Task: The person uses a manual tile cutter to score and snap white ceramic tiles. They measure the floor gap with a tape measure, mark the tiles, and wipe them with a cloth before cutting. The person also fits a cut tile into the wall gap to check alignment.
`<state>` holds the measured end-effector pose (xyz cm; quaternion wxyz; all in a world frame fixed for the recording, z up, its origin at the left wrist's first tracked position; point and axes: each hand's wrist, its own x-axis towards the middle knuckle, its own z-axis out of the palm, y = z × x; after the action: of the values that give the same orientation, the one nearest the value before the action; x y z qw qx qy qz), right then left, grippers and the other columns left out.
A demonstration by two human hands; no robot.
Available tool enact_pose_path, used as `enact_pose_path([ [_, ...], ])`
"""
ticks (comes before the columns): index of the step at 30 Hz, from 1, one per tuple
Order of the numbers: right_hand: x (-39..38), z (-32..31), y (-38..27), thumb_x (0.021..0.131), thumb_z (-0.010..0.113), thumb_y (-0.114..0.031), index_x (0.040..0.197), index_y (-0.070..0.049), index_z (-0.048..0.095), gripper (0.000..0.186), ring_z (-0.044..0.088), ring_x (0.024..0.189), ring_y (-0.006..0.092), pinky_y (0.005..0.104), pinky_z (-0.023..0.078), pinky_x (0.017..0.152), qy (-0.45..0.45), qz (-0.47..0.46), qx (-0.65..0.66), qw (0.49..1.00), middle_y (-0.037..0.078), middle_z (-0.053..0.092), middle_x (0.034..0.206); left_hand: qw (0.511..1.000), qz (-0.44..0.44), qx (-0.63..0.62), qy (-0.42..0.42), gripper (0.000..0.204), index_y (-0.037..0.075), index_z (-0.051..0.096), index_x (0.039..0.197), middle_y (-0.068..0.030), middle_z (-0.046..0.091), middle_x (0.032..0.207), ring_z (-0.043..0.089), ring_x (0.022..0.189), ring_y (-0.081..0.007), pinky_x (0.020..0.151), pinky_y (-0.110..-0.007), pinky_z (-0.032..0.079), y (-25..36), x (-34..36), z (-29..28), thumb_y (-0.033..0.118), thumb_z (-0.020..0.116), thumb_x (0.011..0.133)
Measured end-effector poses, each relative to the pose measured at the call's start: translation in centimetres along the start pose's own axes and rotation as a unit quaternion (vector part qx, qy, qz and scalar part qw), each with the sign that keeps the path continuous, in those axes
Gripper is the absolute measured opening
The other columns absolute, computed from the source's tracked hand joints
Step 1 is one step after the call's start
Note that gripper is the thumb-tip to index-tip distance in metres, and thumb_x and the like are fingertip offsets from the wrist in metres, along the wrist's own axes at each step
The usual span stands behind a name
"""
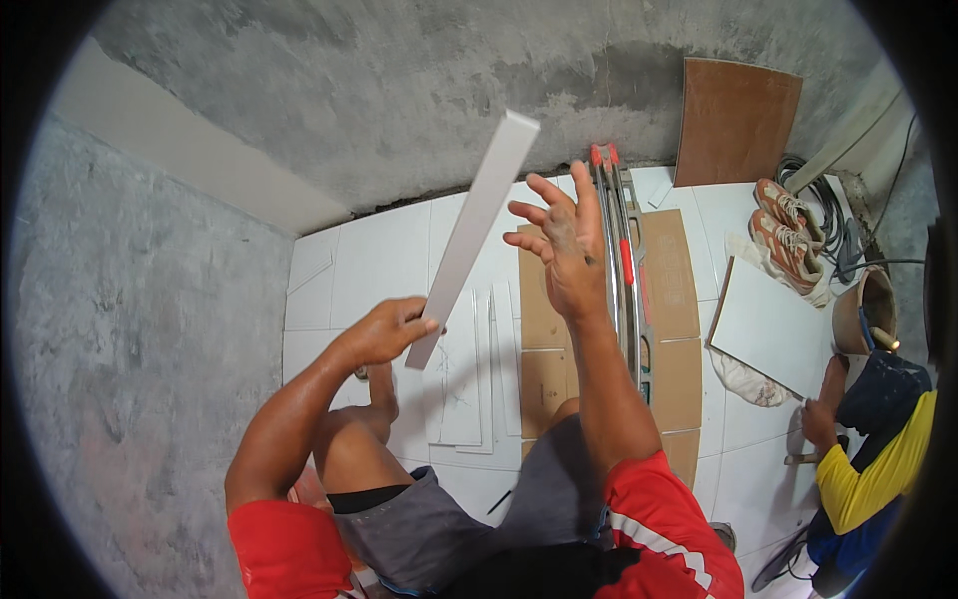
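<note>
My left hand [389,329] grips the lower end of a long, narrow, pale grey tile strip [474,235]. The strip slants up to the right, its far end raised well above the floor. Just right of that end is my right hand [564,235], raised and empty, its fingers spread and its palm smudged with grey. Beneath the strip, several cut white tile pieces [461,409] lie on the white tiled floor [384,260]. A rail tile cutter [627,270] with red parts rests on flattened cardboard [674,290], behind my right forearm.
To the right, a co-worker in a yellow sleeve [873,479] has a hand at the corner of a large white tile [768,324]. Brown shoes [788,235], a bucket [863,309] and coiled cable [828,200] stand beyond. A brown board [736,125] leans against the grey wall [449,90].
</note>
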<state>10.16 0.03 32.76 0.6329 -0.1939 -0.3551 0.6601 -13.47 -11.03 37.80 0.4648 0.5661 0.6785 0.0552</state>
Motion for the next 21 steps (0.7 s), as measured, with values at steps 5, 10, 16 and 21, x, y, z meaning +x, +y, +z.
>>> enact_pose_path([
  [5,3.6,2.9,2.4,0.101,0.057,-0.007,0.145,0.004,0.045,0.047,0.067,0.094,0.0171,0.0286,0.065,0.067,-0.053,0.004,-0.069,0.996,0.01,0.064,0.104,0.998,-0.037,-0.024,-0.038,0.032,-0.002,0.066,0.121,-0.0118,0.072,0.11,0.065,0.106,-0.0198,0.1,-0.037,0.049,-6.4,0.2,-2.0,0.023,0.058,0.102],
  [10,5.7,3.5,8.8,0.099,0.063,-0.009,0.134,0.004,0.057,0.038,0.066,0.08,0.0126,0.0278,0.064,0.06,-0.046,0.035,-0.16,0.985,0.007,0.063,0.093,0.996,-0.066,-0.028,-0.053,0.03,0.0,0.068,0.114,-0.0111,0.073,0.106,0.064,0.098,-0.0174,0.089,-0.034,0.05,-11.5,2.9,-3.7,0.026,0.061,0.1],
  [16,9.7,4.6,20.5,0.097,0.067,-0.018,0.114,-0.003,0.065,0.022,0.062,0.068,0.0108,0.0278,0.059,0.05,0.002,0.121,-0.223,0.967,0.004,0.06,0.083,0.995,-0.071,-0.062,-0.017,0.027,0.002,0.065,0.097,-0.0037,0.062,0.08,0.052,0.072,-0.0127,0.066,-0.032,0.046,-22.7,7.8,-7.4,0.029,0.064,0.099],
  [21,13.0,3.9,31.8,0.101,0.063,-0.025,0.108,-0.005,0.064,0.021,0.063,0.065,0.0147,0.0319,0.062,0.051,0.103,0.235,-0.249,0.934,0.007,0.061,0.086,0.965,-0.138,-0.219,0.033,0.02,0.003,0.065,0.094,0.0018,0.06,0.081,0.05,0.075,-0.0053,0.064,-0.025,0.042,-34.7,11.3,-11.9,0.021,0.072,0.093],
])
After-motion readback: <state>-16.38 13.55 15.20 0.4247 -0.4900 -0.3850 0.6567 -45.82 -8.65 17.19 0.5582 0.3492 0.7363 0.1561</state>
